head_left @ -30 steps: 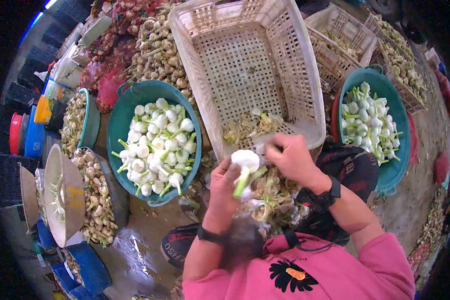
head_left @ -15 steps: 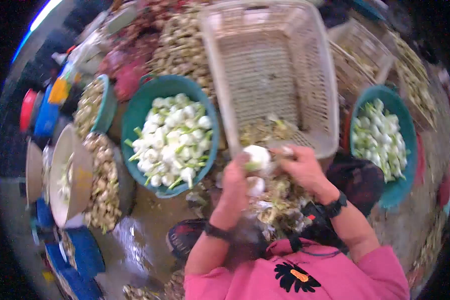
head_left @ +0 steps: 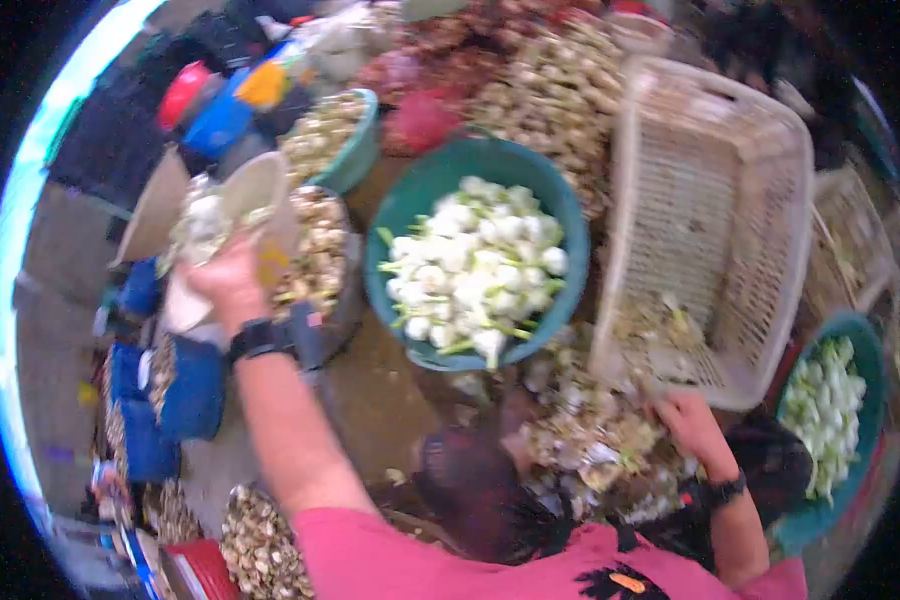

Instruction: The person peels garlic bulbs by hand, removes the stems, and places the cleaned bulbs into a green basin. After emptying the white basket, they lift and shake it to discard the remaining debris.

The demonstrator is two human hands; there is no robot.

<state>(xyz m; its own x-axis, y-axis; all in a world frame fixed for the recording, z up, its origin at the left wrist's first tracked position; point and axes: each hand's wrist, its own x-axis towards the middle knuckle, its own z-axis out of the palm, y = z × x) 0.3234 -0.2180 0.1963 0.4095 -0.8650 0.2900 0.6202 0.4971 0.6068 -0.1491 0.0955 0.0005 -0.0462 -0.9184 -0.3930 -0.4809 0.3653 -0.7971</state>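
My left hand [head_left: 228, 275] reaches far out to the left, at the rim of a tilted beige bowl [head_left: 265, 195]. White bulbs [head_left: 205, 215] lie just beyond its fingers, which are blurred and partly hidden. Near the lower edge of the pale plastic crate [head_left: 770, 330], my right hand [head_left: 685, 412] is closed over the side of a heap of garlic peelings [head_left: 580, 425]; what it holds, if anything, is too small to make out. A large green tub [head_left: 380, 290] of peeled white garlic bulbs [head_left: 475, 265] with green stems stands between my arms.
Unpeeled garlic [head_left: 550, 95] is piled behind the tub. A second green tub [head_left: 792, 525] with white bulbs stands at the right. On the left are blue containers [head_left: 192, 385], a dark basin of garlic [head_left: 315, 240] and a smaller green basin [head_left: 363, 150].
The view has swung left. My left hand has moved from the peelings to the beige bowl, and the white bulb it held no longer shows in it. My right hand remains near the crate.
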